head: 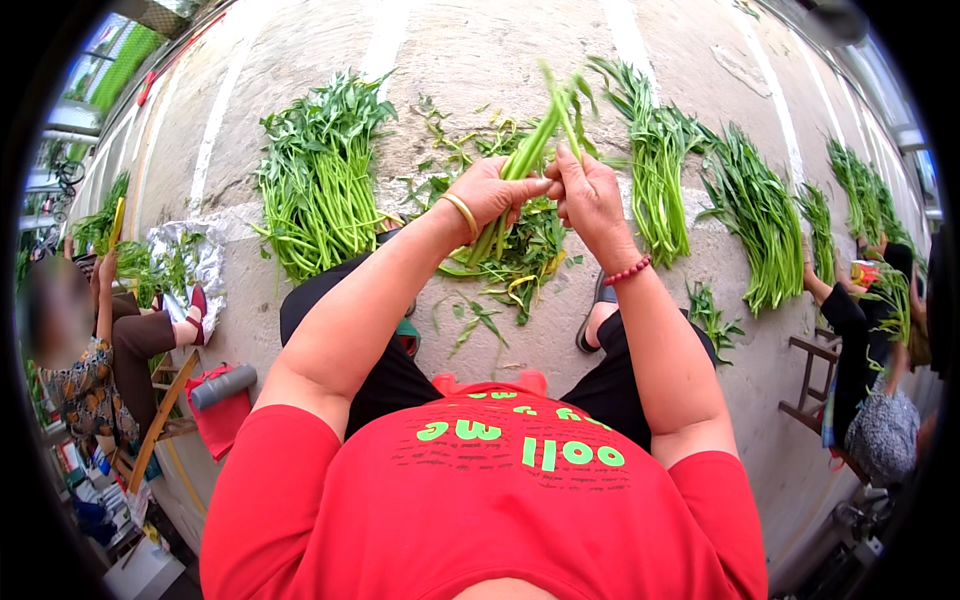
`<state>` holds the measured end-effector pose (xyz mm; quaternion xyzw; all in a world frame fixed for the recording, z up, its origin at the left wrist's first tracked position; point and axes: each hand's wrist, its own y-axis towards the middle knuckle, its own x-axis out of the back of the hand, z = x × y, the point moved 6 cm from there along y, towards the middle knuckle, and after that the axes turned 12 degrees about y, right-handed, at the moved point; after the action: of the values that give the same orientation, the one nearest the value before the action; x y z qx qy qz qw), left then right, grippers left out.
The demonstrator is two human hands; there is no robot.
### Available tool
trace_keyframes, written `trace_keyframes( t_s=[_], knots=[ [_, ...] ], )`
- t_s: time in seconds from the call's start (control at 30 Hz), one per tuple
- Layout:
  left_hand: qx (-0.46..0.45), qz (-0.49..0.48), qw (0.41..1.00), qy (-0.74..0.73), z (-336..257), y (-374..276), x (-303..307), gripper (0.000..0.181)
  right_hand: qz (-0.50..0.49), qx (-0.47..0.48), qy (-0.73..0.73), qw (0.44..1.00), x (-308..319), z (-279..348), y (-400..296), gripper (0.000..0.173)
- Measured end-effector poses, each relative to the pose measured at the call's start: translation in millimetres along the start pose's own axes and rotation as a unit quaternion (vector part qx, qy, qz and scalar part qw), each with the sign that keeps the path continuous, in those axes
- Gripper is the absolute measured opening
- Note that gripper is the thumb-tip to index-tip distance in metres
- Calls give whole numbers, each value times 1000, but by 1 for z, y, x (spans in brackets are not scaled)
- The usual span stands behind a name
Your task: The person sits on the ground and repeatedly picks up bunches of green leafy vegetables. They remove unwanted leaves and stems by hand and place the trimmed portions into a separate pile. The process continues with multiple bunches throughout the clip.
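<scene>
My left hand [491, 191] is closed round a small bunch of green leafy-vegetable stems [534, 146], probably water spinach, tilted up and to the right. My right hand [591, 191] pinches a single leafy stalk [571, 127] between thumb and fingers, right beside the bunch. Fingertips of both hands nearly meet. Below them, a scatter of loose green and yellowed leaves [536, 259] lies on the concrete between my feet. To the left of my hands rests a large heap of the same greens [322, 180]. A long bundle of greens [660, 184] lies to the right.
More greens [765, 225] lie farther right, near a wooden stool [814, 375] and a bent-over person [885, 427]. At left, another seated person [75, 367] is near a silvery sheet [214, 262], a red bag [225, 420] and a wooden chair [165, 420].
</scene>
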<state>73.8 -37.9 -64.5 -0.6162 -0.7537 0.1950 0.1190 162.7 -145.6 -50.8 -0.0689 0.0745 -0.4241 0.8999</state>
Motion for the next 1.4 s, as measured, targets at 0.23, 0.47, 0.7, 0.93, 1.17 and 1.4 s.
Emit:
trace_keyframes(
  t_s=[0.23,0.47,0.7,0.93,1.17,1.4],
  knots=[
    [-19,-162,980,-113,17,12,26,34,116,-120,61,984,-37,-18,-29,35],
    [-69,-228,956,-169,14,11,14,29,116,102,-151,976,-46,-16,-27,33],
    [-76,-209,956,-190,9,10,7,44,113,71,-71,988,-46,-15,-21,28],
    [-17,-109,979,-173,9,11,9,39,153,-89,54,983,-35,-17,-24,29],
    [8,-113,988,-109,4,3,9,32,137,-139,66,979,-27,-16,-23,30],
    [41,-124,989,-65,16,4,10,30,160,-138,-68,975,-33,-16,-27,28]
  ],
)
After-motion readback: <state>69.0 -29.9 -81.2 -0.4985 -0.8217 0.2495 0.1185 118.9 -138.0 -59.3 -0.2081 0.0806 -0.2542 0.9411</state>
